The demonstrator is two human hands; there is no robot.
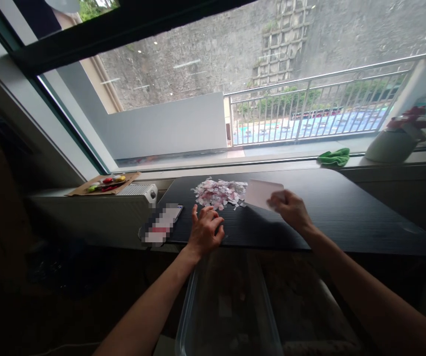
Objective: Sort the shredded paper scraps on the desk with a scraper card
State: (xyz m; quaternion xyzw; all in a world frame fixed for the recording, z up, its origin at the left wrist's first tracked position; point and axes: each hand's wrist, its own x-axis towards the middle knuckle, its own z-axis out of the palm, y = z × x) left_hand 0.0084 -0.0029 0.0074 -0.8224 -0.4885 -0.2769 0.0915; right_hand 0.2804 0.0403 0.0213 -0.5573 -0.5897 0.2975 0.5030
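A pile of small white and pink paper scraps (218,193) lies on the dark tabletop (327,212). My left hand (206,228) is just in front of the pile, fingers apart and loosely bent, with nothing visible in them. To the right of the scraps, my right hand (290,207) grips a flat, pale rectangular card (262,193) by its right end. The card is tilted, its left edge close to the heap, and slightly blurred. Below the table's front edge is a clear plastic bin (185,316), its inside too dark to make out well.
A phone (164,225) lies at the table's left edge, its screen blurred out. Left of it, a radiator (136,193) bears cardboard (82,189) with colourful small items. On the windowsill are a green cloth (334,157) and a pale rounded container (391,145). The window rises behind.
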